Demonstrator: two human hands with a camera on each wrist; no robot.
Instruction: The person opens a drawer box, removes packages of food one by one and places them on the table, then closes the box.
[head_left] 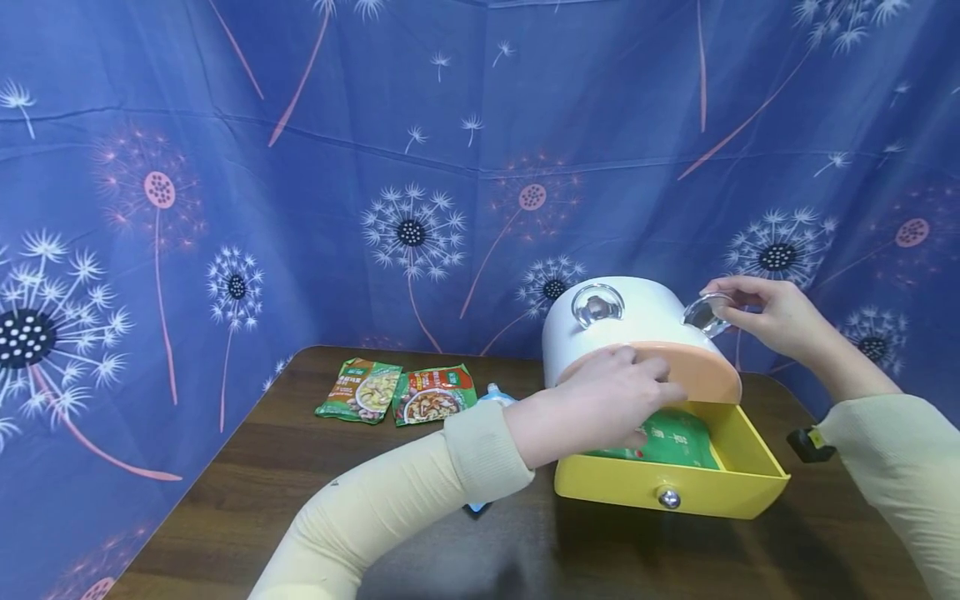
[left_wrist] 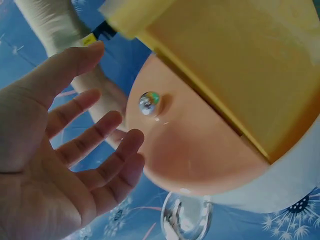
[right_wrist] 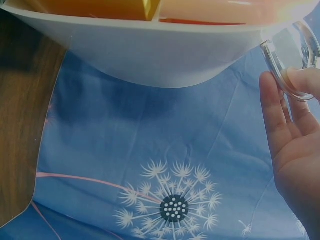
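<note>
A white rounded storage box point(head_left: 637, 312) with a peach front panel point(head_left: 701, 367) stands on the right of the table. Below that panel, its yellow drawer point(head_left: 622, 487) is pulled out, and a green packet point(head_left: 678, 437) lies inside, partly hidden. My right hand point(head_left: 768, 312) pinches the clear ear-shaped ring point(right_wrist: 287, 60) at the box's upper right. In front of the panel is my left hand point(head_left: 618, 400), above the drawer. Its fingers point(left_wrist: 107, 170) are loosely bent and hold nothing, apart from the silver knob point(left_wrist: 149, 103) on the panel.
Two printed food packets point(head_left: 367, 390) point(head_left: 435, 393) lie side by side on the wooden table point(head_left: 277, 467). A blue and white spouted pouch point(head_left: 495, 394) is mostly behind my left forearm. Blue dandelion-print cloth point(head_left: 300, 208) hangs behind the table.
</note>
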